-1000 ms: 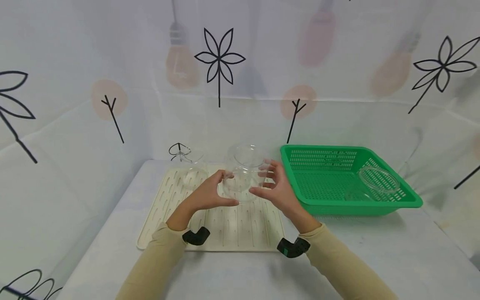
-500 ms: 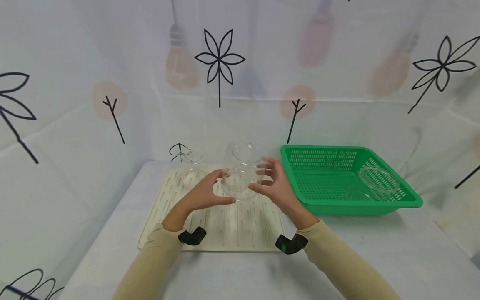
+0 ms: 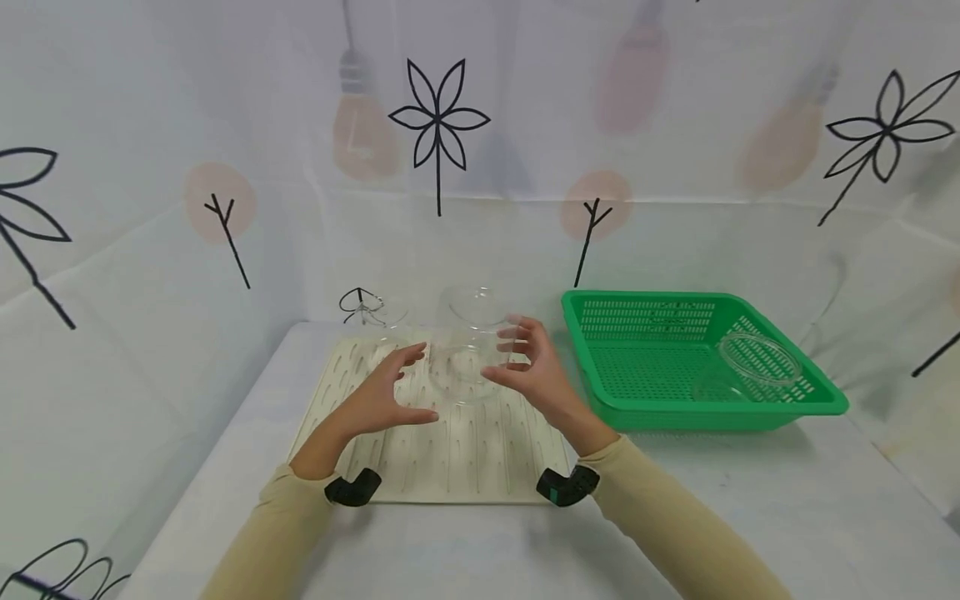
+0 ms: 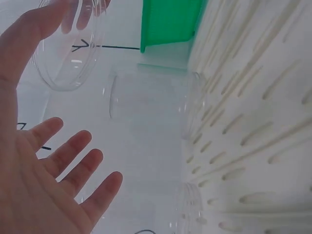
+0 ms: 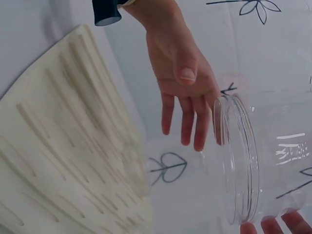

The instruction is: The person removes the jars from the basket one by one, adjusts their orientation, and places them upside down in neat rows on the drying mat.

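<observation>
My right hand (image 3: 532,371) grips a clear plastic jar (image 3: 459,383) by its side, over the middle of the cream drying mat (image 3: 420,471). The jar's threaded mouth (image 5: 239,161) faces the mat; contact with the mat cannot be told. My left hand (image 3: 375,396) stands apart at the jar's left, fingers spread and holding nothing. Further clear jars stand mouth down on the mat: one jar (image 3: 386,321) at the back left, and another jar (image 4: 151,97) hard to make out behind the held one.
Right of the mat stands a green perforated basket (image 3: 630,417), a clear jar (image 3: 757,358) lying tilted in its right end. A white cloth with printed plants and bulbs (image 3: 480,167) hangs behind the white table (image 3: 480,550).
My left hand has let go of the jar and drawn away left and slightly towards me. My right hand has shifted a little left with the jar.
</observation>
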`<state>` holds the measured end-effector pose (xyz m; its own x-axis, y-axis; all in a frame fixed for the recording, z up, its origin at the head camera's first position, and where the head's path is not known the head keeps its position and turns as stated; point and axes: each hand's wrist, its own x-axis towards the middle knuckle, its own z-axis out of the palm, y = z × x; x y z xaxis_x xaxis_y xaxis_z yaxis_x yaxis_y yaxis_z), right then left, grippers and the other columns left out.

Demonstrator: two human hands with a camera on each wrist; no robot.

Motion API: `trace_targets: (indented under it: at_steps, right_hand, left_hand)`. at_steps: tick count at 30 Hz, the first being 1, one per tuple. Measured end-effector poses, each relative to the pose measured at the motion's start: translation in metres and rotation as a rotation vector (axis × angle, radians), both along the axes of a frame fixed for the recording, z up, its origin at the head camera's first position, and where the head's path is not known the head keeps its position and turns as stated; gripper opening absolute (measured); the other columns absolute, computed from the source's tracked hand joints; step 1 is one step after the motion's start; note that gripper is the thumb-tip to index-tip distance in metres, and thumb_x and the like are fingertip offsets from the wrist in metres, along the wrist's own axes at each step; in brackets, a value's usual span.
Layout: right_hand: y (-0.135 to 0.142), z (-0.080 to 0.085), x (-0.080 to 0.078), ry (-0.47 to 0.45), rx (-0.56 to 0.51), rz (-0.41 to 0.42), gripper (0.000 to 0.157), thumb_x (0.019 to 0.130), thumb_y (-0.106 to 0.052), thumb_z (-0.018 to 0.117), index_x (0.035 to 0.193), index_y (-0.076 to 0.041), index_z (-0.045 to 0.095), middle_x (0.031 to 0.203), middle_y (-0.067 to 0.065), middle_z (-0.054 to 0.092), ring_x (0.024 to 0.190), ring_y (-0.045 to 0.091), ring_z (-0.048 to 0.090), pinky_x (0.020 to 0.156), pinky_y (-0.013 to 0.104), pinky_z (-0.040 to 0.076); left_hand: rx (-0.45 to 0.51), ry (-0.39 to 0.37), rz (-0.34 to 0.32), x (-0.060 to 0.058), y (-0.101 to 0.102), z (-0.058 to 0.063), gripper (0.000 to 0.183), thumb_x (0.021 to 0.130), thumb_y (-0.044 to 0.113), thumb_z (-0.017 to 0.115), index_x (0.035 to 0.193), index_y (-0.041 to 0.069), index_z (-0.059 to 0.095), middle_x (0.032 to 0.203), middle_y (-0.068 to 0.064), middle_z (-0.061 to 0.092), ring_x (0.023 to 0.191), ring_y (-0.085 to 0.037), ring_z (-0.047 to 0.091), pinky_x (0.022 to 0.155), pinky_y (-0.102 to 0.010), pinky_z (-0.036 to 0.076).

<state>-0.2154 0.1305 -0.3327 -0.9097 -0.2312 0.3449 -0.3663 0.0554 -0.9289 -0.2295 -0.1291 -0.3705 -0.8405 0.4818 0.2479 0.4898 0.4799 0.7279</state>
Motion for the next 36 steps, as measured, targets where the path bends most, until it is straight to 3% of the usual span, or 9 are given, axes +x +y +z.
trace_targets:
  at_steps: [10, 15, 25, 31, 36]
  right_hand:
    - [-0.005, -0.004, -0.004, -0.044, 0.015, 0.011, 0.076, 0.077, -0.008, 0.074, 0.138, -0.006, 0.029, 0.129, 0.019, 0.041, 0.117, 0.036, 0.042, 0.093, 0.046, 0.041]
    - [-0.011, -0.007, -0.007, -0.063, 0.031, 0.008, 0.075, 0.078, -0.007, 0.074, 0.138, -0.005, 0.028, 0.129, 0.018, 0.041, 0.119, 0.037, 0.041, 0.093, 0.044, 0.042]
    - [-0.022, -0.016, -0.014, -0.061, 0.049, -0.009, 0.076, 0.078, -0.010, 0.075, 0.139, -0.009, 0.029, 0.128, 0.013, 0.043, 0.117, 0.035, 0.044, 0.093, 0.044, 0.042]
    - [-0.032, -0.018, -0.016, -0.045, 0.054, 0.011, 0.077, 0.077, -0.011, 0.075, 0.139, -0.009, 0.029, 0.128, 0.015, 0.042, 0.114, 0.030, 0.047, 0.092, 0.043, 0.044]
    - [-0.041, -0.022, -0.018, -0.061, 0.060, 0.042, 0.079, 0.076, -0.010, 0.076, 0.140, -0.011, 0.029, 0.131, 0.018, 0.039, 0.115, 0.029, 0.047, 0.093, 0.042, 0.043]
  left_hand:
    - [-0.059, 0.019, 0.122, 0.009, -0.033, -0.020, 0.093, 0.070, 0.042, 0.080, 0.144, 0.016, 0.031, 0.144, -0.010, 0.032, 0.128, -0.036, 0.032, 0.097, -0.058, 0.033]
    - [-0.093, 0.014, 0.167, 0.014, -0.042, -0.030, 0.089, 0.069, 0.037, 0.082, 0.142, 0.014, 0.036, 0.142, -0.010, 0.034, 0.130, -0.034, 0.030, 0.096, -0.061, 0.031]
    - [-0.175, 0.012, 0.190, 0.019, -0.064, -0.053, 0.087, 0.066, 0.044, 0.082, 0.135, 0.009, 0.043, 0.138, -0.014, 0.038, 0.126, -0.038, 0.031, 0.094, -0.060, 0.033]
    - [-0.268, 0.064, 0.210, 0.021, -0.080, -0.055, 0.086, 0.065, 0.046, 0.081, 0.132, 0.006, 0.046, 0.135, -0.018, 0.041, 0.122, -0.041, 0.033, 0.093, -0.061, 0.033]
    - [-0.313, 0.054, 0.208, 0.028, -0.096, -0.059, 0.089, 0.064, 0.051, 0.080, 0.132, 0.005, 0.047, 0.134, -0.021, 0.040, 0.124, -0.043, 0.029, 0.094, -0.063, 0.029]
